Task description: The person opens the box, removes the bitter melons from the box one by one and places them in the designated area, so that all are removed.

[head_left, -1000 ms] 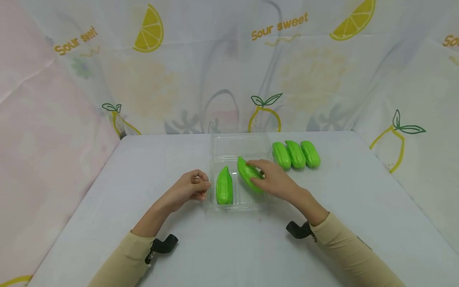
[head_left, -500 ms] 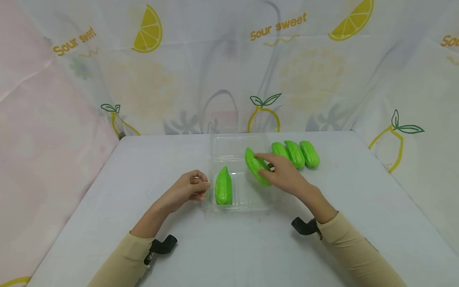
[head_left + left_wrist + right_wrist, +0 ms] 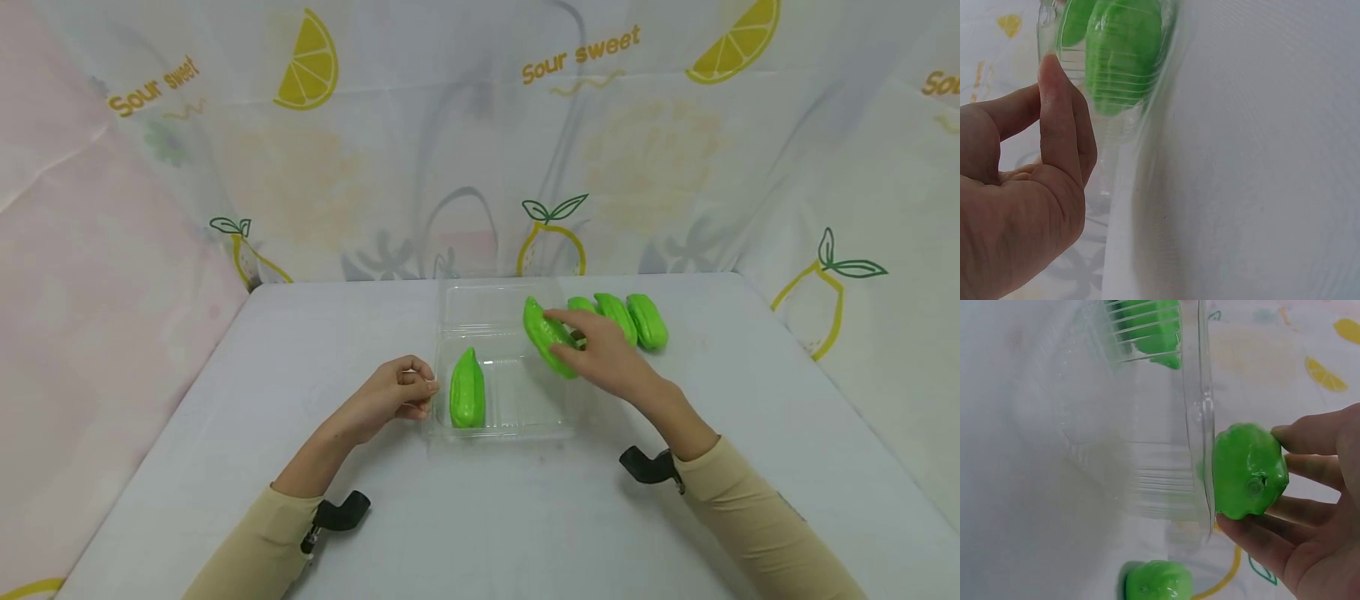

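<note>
A clear plastic box (image 3: 517,400) lies with its lid (image 3: 483,307) folded back. Inside its left side rests a green ribbed gourd (image 3: 468,392), pointed end away from me. My left hand (image 3: 386,398) pinches the box's left rim between thumb and fingers. Over the right rear part of the box, my right hand (image 3: 603,354) holds a second green ribbed gourd (image 3: 546,337), tilted, with thumb and fingers on its sides. From the right wrist view this gourd (image 3: 1250,472) shows its blunt end, above the box's rim.
Several more gourds, among them one at the far right (image 3: 647,322), lie side by side right of the lid; my right hand partly covers the nearest. A white cloth covers the table (image 3: 360,325). Behind it hangs a printed fabric backdrop (image 3: 300,192).
My right hand has lifted the gourd out of the box's right side and carried it up, rightward and away from me. The left hand stays at the rim.
</note>
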### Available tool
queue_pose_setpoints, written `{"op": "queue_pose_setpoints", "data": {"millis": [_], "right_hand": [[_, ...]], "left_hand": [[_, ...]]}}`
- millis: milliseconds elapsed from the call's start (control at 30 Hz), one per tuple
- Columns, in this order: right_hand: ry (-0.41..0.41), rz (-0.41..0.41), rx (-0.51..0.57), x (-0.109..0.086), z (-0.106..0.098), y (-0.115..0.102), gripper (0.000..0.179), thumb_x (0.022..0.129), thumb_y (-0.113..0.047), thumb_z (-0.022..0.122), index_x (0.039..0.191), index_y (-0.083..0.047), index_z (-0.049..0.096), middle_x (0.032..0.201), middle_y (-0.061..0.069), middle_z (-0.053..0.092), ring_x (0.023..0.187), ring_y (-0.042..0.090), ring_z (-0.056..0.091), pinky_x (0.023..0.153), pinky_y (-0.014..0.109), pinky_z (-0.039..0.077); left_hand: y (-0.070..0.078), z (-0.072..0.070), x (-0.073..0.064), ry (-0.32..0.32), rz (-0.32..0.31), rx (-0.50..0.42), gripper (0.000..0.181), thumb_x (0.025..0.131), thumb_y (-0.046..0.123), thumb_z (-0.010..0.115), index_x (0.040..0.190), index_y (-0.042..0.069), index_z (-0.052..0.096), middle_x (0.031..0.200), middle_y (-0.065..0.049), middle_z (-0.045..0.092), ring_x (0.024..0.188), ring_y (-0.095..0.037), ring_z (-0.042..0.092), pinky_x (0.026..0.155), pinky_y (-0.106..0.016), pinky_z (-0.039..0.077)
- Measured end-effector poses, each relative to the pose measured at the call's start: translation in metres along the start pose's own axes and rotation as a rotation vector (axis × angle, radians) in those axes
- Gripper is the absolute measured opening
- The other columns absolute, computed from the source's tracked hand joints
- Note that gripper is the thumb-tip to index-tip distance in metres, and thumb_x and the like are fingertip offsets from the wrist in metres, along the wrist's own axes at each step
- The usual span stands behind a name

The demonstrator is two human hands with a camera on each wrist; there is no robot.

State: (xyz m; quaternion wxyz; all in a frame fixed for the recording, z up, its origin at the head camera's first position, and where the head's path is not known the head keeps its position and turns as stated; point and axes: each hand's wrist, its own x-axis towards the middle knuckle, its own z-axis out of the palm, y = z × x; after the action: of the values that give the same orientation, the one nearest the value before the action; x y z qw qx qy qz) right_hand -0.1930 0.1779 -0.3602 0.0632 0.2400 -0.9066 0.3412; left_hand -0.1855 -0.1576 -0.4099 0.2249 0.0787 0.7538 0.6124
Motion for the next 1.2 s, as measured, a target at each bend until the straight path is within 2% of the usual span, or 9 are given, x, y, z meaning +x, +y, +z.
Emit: {"op": "queue_pose_setpoints", "data": {"millis": [167, 400, 533, 633, 933, 1200], "right_hand": [[0.017, 0.010, -0.012, 0.000, -0.006, 0.002, 0.047, 0.092, -0.013, 0.070, 0.137, -0.006, 0.058, 0.135, 0.012, 0.062, 0.108, 0.030, 0.067, 0.091, 0.046, 0.057], [0.050, 0.079, -0.023, -0.001, -0.018, 0.009, 0.048, 0.092, -0.014, 0.071, 0.137, -0.009, 0.058, 0.135, 0.014, 0.063, 0.101, 0.034, 0.070, 0.082, 0.045, 0.059], [0.064, 0.111, -0.026, 0.001, -0.024, 0.018, 0.048, 0.093, -0.014, 0.069, 0.139, -0.008, 0.056, 0.137, 0.016, 0.060, 0.104, 0.036, 0.069, 0.084, 0.046, 0.058], [0.085, 0.114, -0.044, 0.001, -0.028, 0.025, 0.047, 0.093, -0.014, 0.068, 0.138, -0.008, 0.057, 0.138, 0.018, 0.059, 0.104, 0.038, 0.068, 0.086, 0.048, 0.057], [0.130, 0.137, -0.102, -0.005, -0.041, 0.038, 0.046, 0.094, -0.018, 0.067, 0.137, -0.008, 0.057, 0.133, 0.021, 0.062, 0.099, 0.038, 0.068, 0.078, 0.048, 0.057], [0.162, 0.182, -0.149, -0.006, -0.063, 0.051, 0.046, 0.095, -0.017, 0.065, 0.139, -0.008, 0.055, 0.137, 0.023, 0.058, 0.105, 0.044, 0.065, 0.084, 0.054, 0.054]], "left_hand": [[-0.001, -0.001, 0.000, -0.004, 0.006, 0.000, 0.023, 0.097, 0.013, 0.063, 0.109, 0.000, 0.048, 0.074, -0.002, 0.057, 0.064, -0.010, 0.057, 0.060, -0.020, 0.055], [0.000, -0.001, 0.000, -0.014, 0.017, 0.006, 0.026, 0.097, 0.014, 0.063, 0.110, -0.002, 0.047, 0.074, -0.002, 0.056, 0.065, -0.009, 0.057, 0.062, -0.020, 0.056], [0.000, -0.001, 0.000, -0.010, 0.015, 0.000, 0.026, 0.097, 0.013, 0.063, 0.109, -0.002, 0.047, 0.073, -0.001, 0.056, 0.064, -0.009, 0.057, 0.061, -0.019, 0.055], [0.000, -0.001, 0.000, -0.007, 0.011, -0.001, 0.026, 0.096, 0.013, 0.063, 0.109, -0.001, 0.047, 0.073, -0.001, 0.056, 0.064, -0.009, 0.057, 0.061, -0.019, 0.055], [-0.002, -0.001, 0.000, -0.007, 0.005, 0.001, 0.025, 0.097, 0.014, 0.063, 0.109, -0.001, 0.047, 0.074, -0.001, 0.056, 0.064, -0.009, 0.057, 0.061, -0.019, 0.055], [0.000, -0.001, -0.001, -0.008, 0.012, 0.001, 0.023, 0.097, 0.014, 0.063, 0.108, 0.001, 0.048, 0.073, 0.000, 0.057, 0.064, -0.009, 0.058, 0.061, -0.019, 0.055]]}}
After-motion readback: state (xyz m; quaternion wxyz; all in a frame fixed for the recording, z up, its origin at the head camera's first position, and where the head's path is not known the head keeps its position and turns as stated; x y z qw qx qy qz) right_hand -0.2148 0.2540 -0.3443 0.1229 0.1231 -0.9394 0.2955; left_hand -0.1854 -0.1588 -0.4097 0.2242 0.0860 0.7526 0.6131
